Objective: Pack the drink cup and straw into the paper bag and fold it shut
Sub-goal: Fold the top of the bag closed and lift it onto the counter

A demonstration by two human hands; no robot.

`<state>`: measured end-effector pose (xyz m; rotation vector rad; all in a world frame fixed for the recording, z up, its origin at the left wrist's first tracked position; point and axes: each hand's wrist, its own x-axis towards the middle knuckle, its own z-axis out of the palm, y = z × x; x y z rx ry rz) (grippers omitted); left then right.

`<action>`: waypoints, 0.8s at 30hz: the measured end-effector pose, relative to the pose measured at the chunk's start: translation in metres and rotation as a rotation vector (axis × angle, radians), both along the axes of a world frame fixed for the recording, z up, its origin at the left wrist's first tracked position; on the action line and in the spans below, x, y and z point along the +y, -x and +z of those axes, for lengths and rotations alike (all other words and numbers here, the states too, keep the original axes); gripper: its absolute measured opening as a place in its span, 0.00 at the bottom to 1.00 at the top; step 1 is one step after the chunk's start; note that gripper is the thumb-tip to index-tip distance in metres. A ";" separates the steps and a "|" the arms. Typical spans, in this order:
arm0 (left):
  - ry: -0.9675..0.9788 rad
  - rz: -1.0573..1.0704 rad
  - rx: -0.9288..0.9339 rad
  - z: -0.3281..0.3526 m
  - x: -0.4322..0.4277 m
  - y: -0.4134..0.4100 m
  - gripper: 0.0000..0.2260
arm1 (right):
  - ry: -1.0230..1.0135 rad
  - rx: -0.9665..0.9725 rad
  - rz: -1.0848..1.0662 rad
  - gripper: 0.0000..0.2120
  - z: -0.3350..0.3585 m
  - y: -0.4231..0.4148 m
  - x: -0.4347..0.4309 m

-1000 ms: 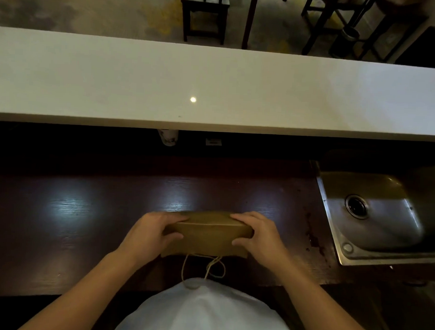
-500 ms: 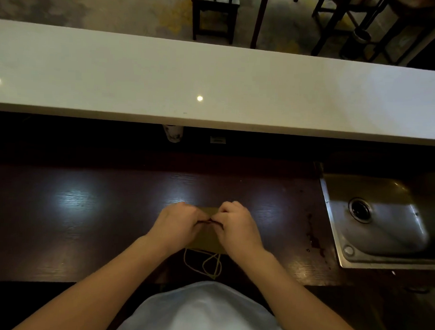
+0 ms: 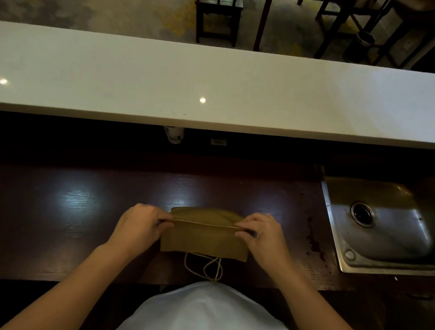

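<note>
A brown paper bag (image 3: 204, 239) stands on the dark wooden counter (image 3: 72, 221) right in front of me, its top folded over along a straight crease. My left hand (image 3: 140, 226) pinches the left end of that crease and my right hand (image 3: 260, 235) pinches the right end. The bag's string handles (image 3: 205, 266) hang in loops from its near side. The bag is closed, so no cup or straw shows inside it. A white paper cup (image 3: 174, 135) stands far back, under the raised white ledge.
A steel sink (image 3: 383, 229) is set into the counter at the right. The long white ledge (image 3: 214, 90) runs across above the counter's back. Dark chairs and table legs (image 3: 218, 17) stand on the floor beyond it.
Both hands met at the middle of the bag's top half a second ago. They have since slid apart along the fold to its two ends.
</note>
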<state>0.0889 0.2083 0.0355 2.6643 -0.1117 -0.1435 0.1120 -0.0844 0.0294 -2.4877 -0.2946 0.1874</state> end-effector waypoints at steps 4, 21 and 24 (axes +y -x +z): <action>-0.055 -0.173 -0.066 0.008 -0.031 -0.006 0.04 | 0.085 -0.120 0.037 0.07 0.008 -0.006 0.025; 0.063 -0.219 -0.004 0.003 -0.055 -0.025 0.06 | -0.188 0.134 -0.094 0.04 -0.012 -0.016 -0.004; 0.025 -0.138 0.032 0.002 -0.033 -0.025 0.10 | -0.245 0.244 -0.167 0.04 -0.016 -0.016 -0.012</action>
